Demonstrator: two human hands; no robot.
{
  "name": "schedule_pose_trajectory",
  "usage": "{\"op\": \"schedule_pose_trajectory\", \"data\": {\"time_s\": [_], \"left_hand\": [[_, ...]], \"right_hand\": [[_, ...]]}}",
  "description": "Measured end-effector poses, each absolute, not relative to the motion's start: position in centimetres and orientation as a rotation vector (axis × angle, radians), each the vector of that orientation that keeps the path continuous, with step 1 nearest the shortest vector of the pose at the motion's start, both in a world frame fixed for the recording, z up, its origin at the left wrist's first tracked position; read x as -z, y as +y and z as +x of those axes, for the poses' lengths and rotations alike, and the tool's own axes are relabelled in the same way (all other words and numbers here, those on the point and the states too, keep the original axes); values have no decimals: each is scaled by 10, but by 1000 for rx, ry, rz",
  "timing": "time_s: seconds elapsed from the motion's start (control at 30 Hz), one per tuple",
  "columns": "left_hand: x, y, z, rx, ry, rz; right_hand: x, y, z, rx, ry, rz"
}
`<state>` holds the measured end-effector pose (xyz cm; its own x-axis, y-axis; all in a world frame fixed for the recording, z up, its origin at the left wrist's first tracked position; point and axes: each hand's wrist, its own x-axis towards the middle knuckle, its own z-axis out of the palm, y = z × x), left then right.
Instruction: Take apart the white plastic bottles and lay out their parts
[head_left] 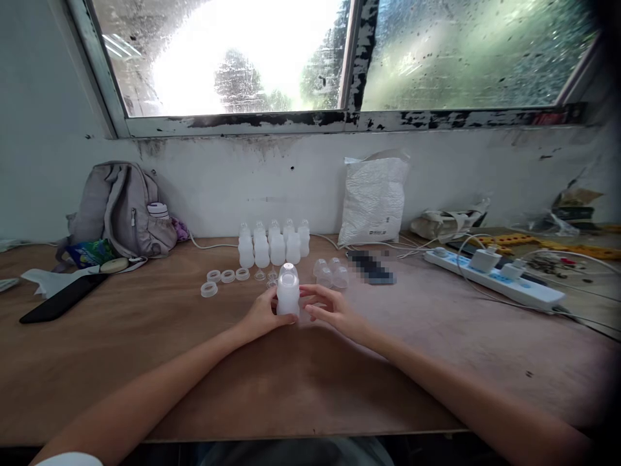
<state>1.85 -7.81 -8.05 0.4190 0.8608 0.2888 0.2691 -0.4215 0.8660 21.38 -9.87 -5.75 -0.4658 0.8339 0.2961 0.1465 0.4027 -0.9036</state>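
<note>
A white baby bottle (288, 298) with a clear domed cap stands upright near the table's middle, and my left hand (262, 316) is wrapped around its lower left side. To its right, my right hand (334, 312) has its fingers apart and curved toward the bottle; whether a fingertip touches it I cannot tell. Several translucent collar rings (209, 289) lie to the left. Beside them are small clear nipples (260, 275), partly hidden by the bottle. Clear caps (340, 275) stand in a cluster behind my right hand.
Several capped bottles (262, 249) stand at the back by the wall. A white pouch (373, 200), a pixelated dark object (371, 266) and a power strip (509, 285) with cables are to the right. A grey backpack (121, 207) and a black phone-like slab (63, 299) are left.
</note>
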Motion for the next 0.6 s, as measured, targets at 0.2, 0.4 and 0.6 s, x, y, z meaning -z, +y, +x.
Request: {"op": "schedule_pose_trajectory", "data": {"time_s": [0.2, 0.4, 0.6], "left_hand": [[80, -79, 20, -1050, 907, 1941], [74, -80, 19, -1153, 979, 1986], [32, -39, -15, -1594, 1176, 1928]], "right_hand": [[79, -88, 209, -1129, -1753, -977], [79, -86, 209, -1172, -1667, -1046], [84, -83, 210, -1147, -1600, -1097]]}}
